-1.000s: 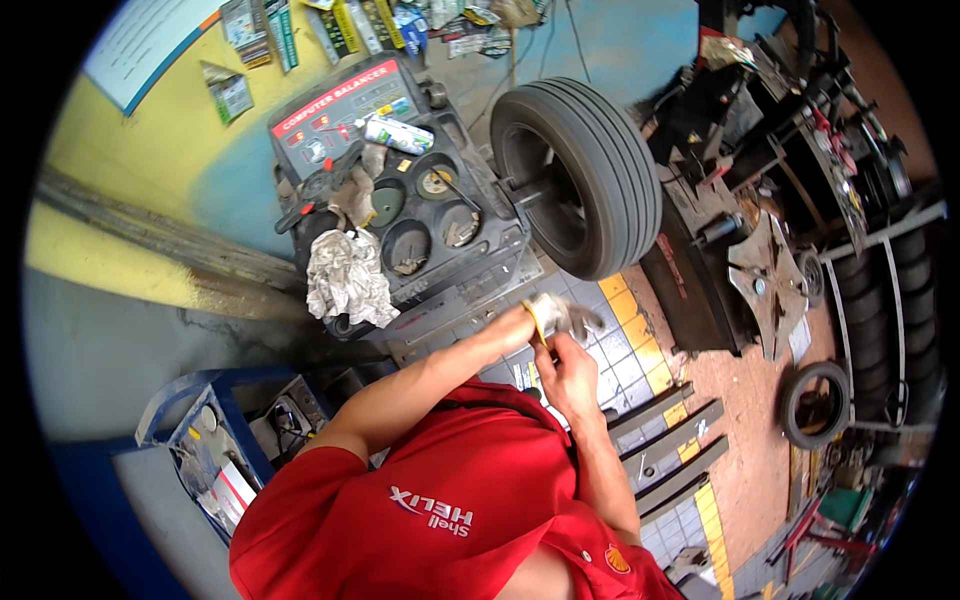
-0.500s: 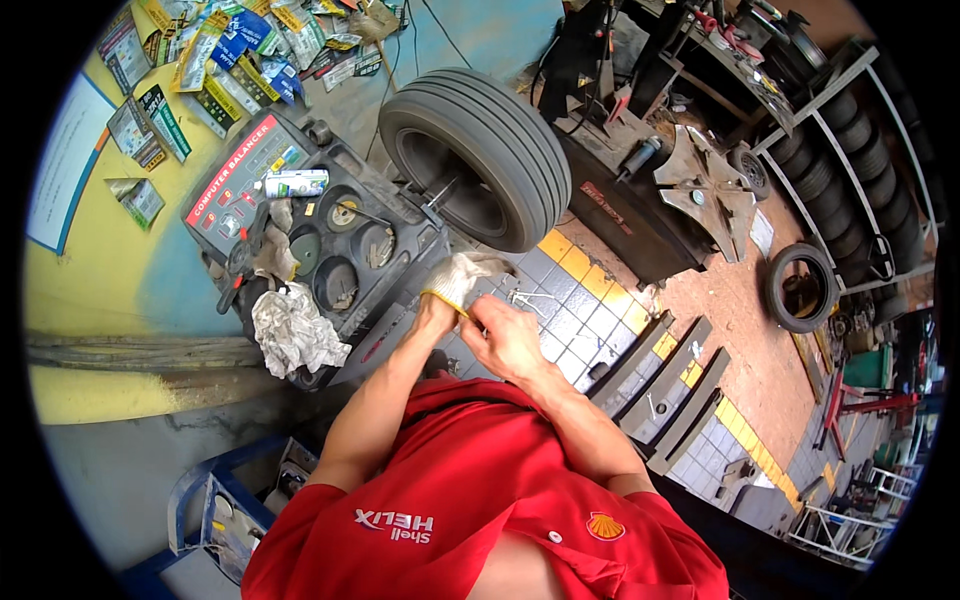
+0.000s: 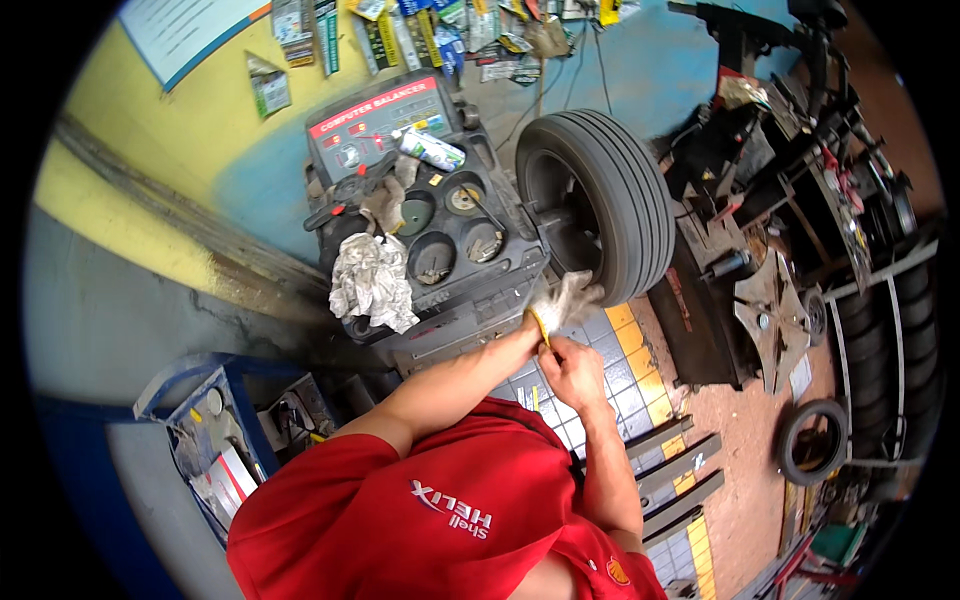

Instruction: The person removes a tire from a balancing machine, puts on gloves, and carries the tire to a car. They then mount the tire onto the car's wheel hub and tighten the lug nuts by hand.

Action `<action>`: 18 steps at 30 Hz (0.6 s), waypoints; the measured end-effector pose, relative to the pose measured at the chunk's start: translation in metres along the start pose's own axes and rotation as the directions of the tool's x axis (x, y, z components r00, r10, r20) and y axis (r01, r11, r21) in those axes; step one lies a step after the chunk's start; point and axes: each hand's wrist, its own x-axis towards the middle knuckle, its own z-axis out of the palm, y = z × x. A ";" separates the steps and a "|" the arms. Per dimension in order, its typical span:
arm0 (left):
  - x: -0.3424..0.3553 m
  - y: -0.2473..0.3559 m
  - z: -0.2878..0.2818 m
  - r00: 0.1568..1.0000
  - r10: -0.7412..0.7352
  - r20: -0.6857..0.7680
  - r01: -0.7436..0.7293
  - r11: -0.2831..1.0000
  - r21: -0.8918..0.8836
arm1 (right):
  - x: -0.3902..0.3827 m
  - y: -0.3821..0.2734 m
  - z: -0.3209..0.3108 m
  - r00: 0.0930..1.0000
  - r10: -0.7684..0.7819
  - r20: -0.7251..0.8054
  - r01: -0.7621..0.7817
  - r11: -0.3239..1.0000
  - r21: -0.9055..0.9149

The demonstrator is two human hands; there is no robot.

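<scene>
My left hand (image 3: 568, 300) is inside a white knit work glove (image 3: 548, 303) with a yellow cuff. Its gloved fingers stretch out, somewhat blurred, just below the tyre, and hold nothing that I can see. Bare and closed, my right hand (image 3: 574, 374) pinches the glove's yellow cuff at my left wrist. Beyond my hands a car wheel with a black tyre (image 3: 640, 215) is mounted on the side of a wheel balancer (image 3: 400, 335). It cannot be told whether the gloved fingers touch the tyre.
Round trays on the balancer hold small weights; a spray can (image 3: 432, 149) and crumpled whitish cloth (image 3: 368, 280) lie on top. To the right stand a tyre changer turntable (image 3: 768, 320), a loose tyre (image 3: 812, 442) and a tyre rack (image 3: 897, 365). A blue-framed cart (image 3: 250, 410) stands left.
The view has swung left, so the balancer and wheel sit further right. My gloved left fingers have spread out more, while my right hand stays at the cuff.
</scene>
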 end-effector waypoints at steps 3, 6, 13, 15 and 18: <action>0.001 0.011 -0.015 0.991 -0.098 0.096 0.075 0.973 0.218 | 0.000 -0.011 -0.003 0.991 0.052 0.124 -0.061 0.995 0.073; -0.013 0.030 0.025 0.978 -0.207 -0.030 0.209 0.948 0.239 | -0.010 -0.013 -0.002 0.971 0.105 0.216 -0.185 0.900 0.394; -0.029 0.041 0.023 0.642 0.723 0.255 -0.134 -0.223 0.966 | -0.006 -0.028 0.005 0.954 -0.064 0.293 -0.051 0.928 0.368; -0.045 0.075 0.039 0.905 0.393 0.160 -0.145 -0.069 0.987 | -0.009 -0.020 0.012 0.949 -0.010 0.314 -0.112 0.923 0.369; -0.066 0.118 0.009 0.926 0.351 0.136 -0.052 -0.239 0.970 | -0.006 -0.012 0.009 0.959 0.016 0.283 -0.112 0.938 0.327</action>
